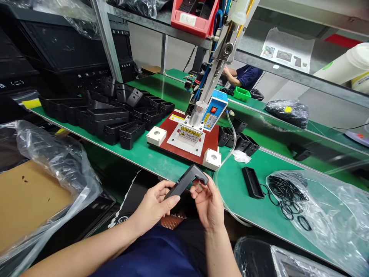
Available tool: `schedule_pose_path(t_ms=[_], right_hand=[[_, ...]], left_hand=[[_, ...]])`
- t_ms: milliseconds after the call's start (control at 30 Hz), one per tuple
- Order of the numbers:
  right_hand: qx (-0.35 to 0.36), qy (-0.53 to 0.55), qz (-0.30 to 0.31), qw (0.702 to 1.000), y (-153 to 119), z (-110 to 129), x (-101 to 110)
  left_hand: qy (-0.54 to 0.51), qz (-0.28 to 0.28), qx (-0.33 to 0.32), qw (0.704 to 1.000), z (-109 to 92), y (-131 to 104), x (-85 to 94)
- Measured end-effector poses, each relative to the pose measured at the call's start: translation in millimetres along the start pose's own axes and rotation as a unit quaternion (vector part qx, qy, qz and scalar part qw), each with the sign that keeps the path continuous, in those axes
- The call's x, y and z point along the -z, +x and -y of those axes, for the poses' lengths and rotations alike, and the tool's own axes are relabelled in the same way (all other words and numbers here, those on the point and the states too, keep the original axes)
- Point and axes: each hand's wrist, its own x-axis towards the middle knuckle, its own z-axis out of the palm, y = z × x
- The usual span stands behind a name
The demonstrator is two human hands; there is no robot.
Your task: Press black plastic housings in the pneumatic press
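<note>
A black L-shaped plastic part [184, 183] is held between both hands in front of the bench edge. My left hand [157, 204] is closed round its long lower end, thumb on top. The fingers of my right hand [209, 200] are curled against the short hooked end. Beyond the part stands a press [198, 119] on a red base plate [164, 144], with a white button box [156, 135] at its left and another [212, 158] at its right.
Many black housings [108, 117] are piled on the green bench [138, 152] at left. Black rings [288, 192] spill from a clear bag [331, 207] beside a black tray [253, 182]. A cardboard-lined box [34, 204] stands lower left. Another person [245, 77] sits beyond.
</note>
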Motion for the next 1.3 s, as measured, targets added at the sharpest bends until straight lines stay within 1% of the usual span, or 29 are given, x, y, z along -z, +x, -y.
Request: schedule_pose_path(t_ms=[100, 200, 300, 367, 433, 500, 567, 633, 700, 733, 833, 900, 967, 1033, 1100, 1167, 1233, 1300], right_hand=[[0.007, -0.007, 0.007, 1.000, 1, 2, 1], [0.014, -0.028, -0.006, 1.000, 1, 3, -1], [0.006, -0.059, -0.025, 0.998, 1, 3, -1], [0.001, -0.075, -0.020, 0.997, 0, 3, -1], [0.013, -0.091, 0.001, 0.996, -1, 4, 0], [0.038, -0.123, 0.046, 0.991, -1, 6, 1], [0.070, -0.175, 0.104, 0.977, 1, 11, 1], [0.109, -0.234, 0.138, 0.956, 8, 19, -2], [0.159, -0.281, 0.138, 0.936, 20, 29, -10], [0.186, -0.297, 0.133, 0.927, 28, 36, -16], [0.280, -0.330, 0.126, 0.893, 60, 63, -41], [0.342, -0.353, 0.112, 0.864, 86, 82, -61], [0.386, -0.373, 0.092, 0.839, 114, 99, -78], [0.404, -0.384, 0.071, 0.827, 141, 111, -88], [0.410, -0.389, 0.046, 0.824, 164, 115, -92], [0.397, -0.399, 0.026, 0.826, 180, 114, -89], [0.374, -0.412, 0.020, 0.831, 187, 110, -85], [0.364, -0.416, 0.018, 0.833, 190, 105, -81]], left_hand=[[0.015, -0.007, -0.030, 0.999, 2, 0, 3.1], [0.078, -0.018, -0.067, 0.995, 1, -1, 5.6], [0.167, -0.045, -0.147, 0.974, -1, -2, 7.3], [0.202, -0.055, -0.194, 0.958, -3, -1, 8.9], [0.222, -0.059, -0.211, 0.950, -5, 2, 11.9], [0.228, -0.058, -0.212, 0.949, -8, 6, 16.9], [0.216, -0.048, -0.211, 0.952, -13, 13, 23.2], [0.202, -0.031, -0.217, 0.955, -24, 23, 29.3], [0.205, -0.021, -0.249, 0.946, -42, 38, 33.8], [0.212, -0.020, -0.278, 0.936, -54, 47, 35.0], [0.231, -0.019, -0.389, 0.892, -98, 80, 33.7], [0.237, -0.019, -0.439, 0.867, -130, 107, 28.7], [0.232, -0.020, -0.456, 0.859, -157, 135, 21.2], [0.208, -0.026, -0.451, 0.868, -175, 163, 12.7], [0.179, -0.033, -0.436, 0.882, -181, 189, 5.7], [0.161, -0.046, -0.421, 0.891, -179, 208, 1.9], [0.157, -0.062, -0.413, 0.895, -174, 220, 0.9], [0.159, -0.076, -0.408, 0.896, -169, 225, 1.2]])
